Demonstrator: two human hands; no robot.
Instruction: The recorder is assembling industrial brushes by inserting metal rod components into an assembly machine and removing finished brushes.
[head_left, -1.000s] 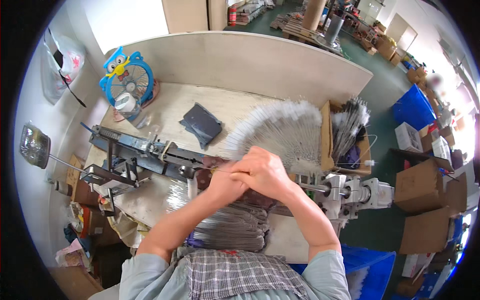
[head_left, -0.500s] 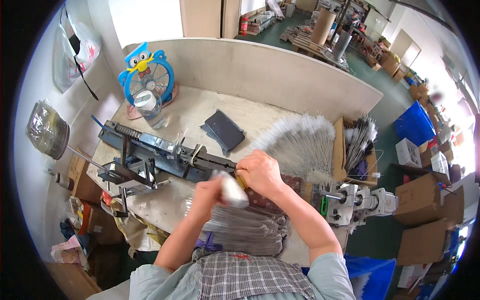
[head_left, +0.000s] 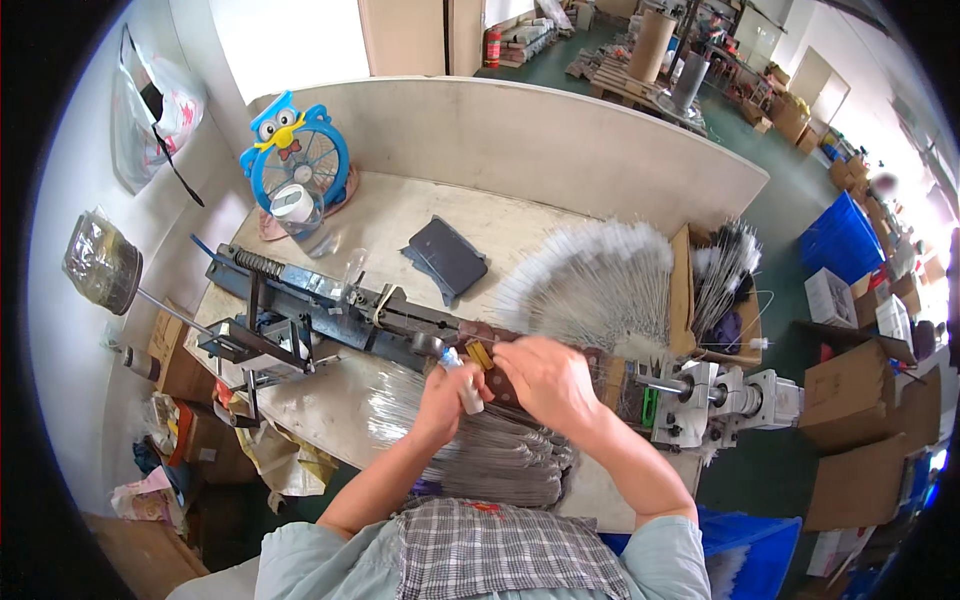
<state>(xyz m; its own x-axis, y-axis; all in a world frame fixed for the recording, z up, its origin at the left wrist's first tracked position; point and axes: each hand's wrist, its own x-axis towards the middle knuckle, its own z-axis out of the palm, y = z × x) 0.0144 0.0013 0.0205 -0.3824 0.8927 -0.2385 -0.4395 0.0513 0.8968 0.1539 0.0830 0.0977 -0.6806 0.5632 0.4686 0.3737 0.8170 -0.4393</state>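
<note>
My left hand [head_left: 443,402] is closed around a short white handle-like tool [head_left: 472,392] with a bluish upper end. A round grey metal piece [head_left: 428,345] lies just beyond that end; I cannot tell whether the two are joined. My right hand [head_left: 552,382] is blurred, its fingers drawn together beside a yellow block [head_left: 480,355]; what they hold, if anything, is hidden. Both hands are over the right part of a long dark metal fixture [head_left: 340,310] and a brown spotted cloth [head_left: 505,388]. Below them lies a thick bundle of thin wire-stemmed brushes [head_left: 500,465].
White-tipped brushes [head_left: 590,270] fan out behind my right hand, next to a cardboard box [head_left: 682,300] of darker ones. A metal shaft unit [head_left: 700,400] stands at right. Farther back are a dark phone-like slab [head_left: 447,258], a water jar [head_left: 310,225] and a blue fan [head_left: 300,160].
The white tool has swung from a blurred slant to a more upright position in my left hand, which moved slightly right. My right hand has drawn back right and down from the yellow block.
</note>
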